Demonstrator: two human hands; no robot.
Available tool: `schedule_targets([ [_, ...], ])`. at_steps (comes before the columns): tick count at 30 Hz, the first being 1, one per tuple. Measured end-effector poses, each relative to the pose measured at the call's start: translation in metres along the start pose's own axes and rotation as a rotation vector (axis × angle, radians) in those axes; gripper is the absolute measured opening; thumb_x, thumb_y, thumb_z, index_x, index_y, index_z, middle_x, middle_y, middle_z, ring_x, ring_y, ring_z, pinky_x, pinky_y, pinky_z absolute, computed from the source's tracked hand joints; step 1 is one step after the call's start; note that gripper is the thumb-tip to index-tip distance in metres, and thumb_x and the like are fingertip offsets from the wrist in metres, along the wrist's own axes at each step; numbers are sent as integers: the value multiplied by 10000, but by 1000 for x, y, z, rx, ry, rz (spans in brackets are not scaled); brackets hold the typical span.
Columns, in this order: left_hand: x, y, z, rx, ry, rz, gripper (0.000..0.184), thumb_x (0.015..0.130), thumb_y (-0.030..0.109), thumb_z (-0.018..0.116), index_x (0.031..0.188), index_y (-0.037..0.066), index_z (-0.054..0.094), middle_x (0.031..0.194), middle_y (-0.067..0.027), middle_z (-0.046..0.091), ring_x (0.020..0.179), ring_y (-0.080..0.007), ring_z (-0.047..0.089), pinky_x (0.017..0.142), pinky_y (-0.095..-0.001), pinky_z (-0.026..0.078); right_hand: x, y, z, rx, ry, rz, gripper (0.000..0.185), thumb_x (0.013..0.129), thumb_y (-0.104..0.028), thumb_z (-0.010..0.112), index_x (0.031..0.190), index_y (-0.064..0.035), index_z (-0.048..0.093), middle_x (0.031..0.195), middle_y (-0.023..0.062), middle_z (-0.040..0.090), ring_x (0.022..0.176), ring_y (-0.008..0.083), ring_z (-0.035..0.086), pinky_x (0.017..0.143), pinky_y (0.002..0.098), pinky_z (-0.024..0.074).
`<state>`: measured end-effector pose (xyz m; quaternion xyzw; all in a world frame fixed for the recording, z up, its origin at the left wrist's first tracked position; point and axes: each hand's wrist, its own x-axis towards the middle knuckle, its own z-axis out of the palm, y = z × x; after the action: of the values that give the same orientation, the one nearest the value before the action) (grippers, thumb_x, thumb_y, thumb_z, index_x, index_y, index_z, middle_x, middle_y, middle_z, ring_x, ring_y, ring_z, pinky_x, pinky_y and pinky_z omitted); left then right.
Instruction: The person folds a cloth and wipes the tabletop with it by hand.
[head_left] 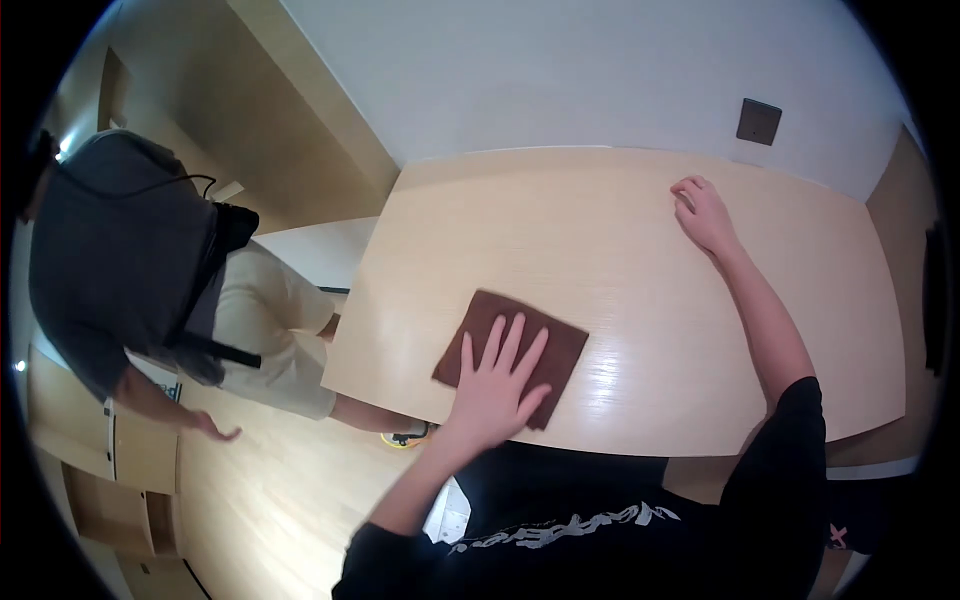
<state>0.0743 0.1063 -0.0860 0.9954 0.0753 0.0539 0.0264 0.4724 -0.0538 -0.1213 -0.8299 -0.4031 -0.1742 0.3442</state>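
Observation:
A brown cloth (480, 318) lies flat near the front left part of the light wooden table (640, 350). My left hand (492, 395) rests palm down on it, fingers spread, with the thumb pointing right near the cloth's edge. Farther back on the right side of the tabletop is my right hand (704, 216), its fingers loosely bent with a gap between them and nothing visible in them. Both forearms reach over the table's front edge.
At the left, a person in a dark shirt and light shorts (270, 310) stands beyond the table's left edge, one hand (215, 427) hanging low. A wall with a dark socket plate (759, 121) borders the table's back. Wooden shelving (95, 505) is at the lower left.

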Motion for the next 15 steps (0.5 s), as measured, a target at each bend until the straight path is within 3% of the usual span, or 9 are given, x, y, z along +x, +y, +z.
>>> schedule_targets([
  [4,-3,18,7,-30,45,-199,668,882,376,575,1469,153,346,1541,-170,237,1428,-365,195,1108,-617,139,30,24,18,8,-38,14,187,829,-121,547,980,-38,621,1074,139,595,1052,334,548,901,409,461],
  [7,43,32,11,-6,59,-252,674,876,384,589,1463,147,357,1538,-182,237,1424,-382,197,1112,-608,135,67,67,19,-2,-8,-5,176,830,-108,547,975,-34,613,1064,134,594,1040,330,551,890,406,464],
  [11,132,45,7,-173,46,-266,751,868,392,606,1461,39,309,1530,-226,224,1413,-424,192,1108,-613,136,126,137,10,17,-28,12,171,828,-95,549,973,-32,613,1066,131,595,1047,325,552,891,401,466],
  [12,-16,5,10,-180,98,-262,781,867,395,610,1458,-2,289,1527,-241,218,1411,-435,188,1106,-616,135,34,14,21,-8,0,-19,173,828,-93,550,977,-33,614,1072,131,595,1054,324,551,893,399,465],
  [13,-4,2,14,-86,32,-246,822,866,413,604,1450,-51,259,1523,-260,203,1408,-452,178,1103,-619,138,35,19,25,-10,2,-19,175,829,-92,551,981,-34,614,1077,130,596,1061,323,549,896,398,464],
  [15,26,-1,19,-66,31,-209,829,865,421,601,1453,-49,253,1524,-261,198,1409,-454,172,1105,-618,136,37,27,27,2,-2,7,177,831,-94,551,986,-37,613,1083,130,594,1067,322,547,901,396,462],
])
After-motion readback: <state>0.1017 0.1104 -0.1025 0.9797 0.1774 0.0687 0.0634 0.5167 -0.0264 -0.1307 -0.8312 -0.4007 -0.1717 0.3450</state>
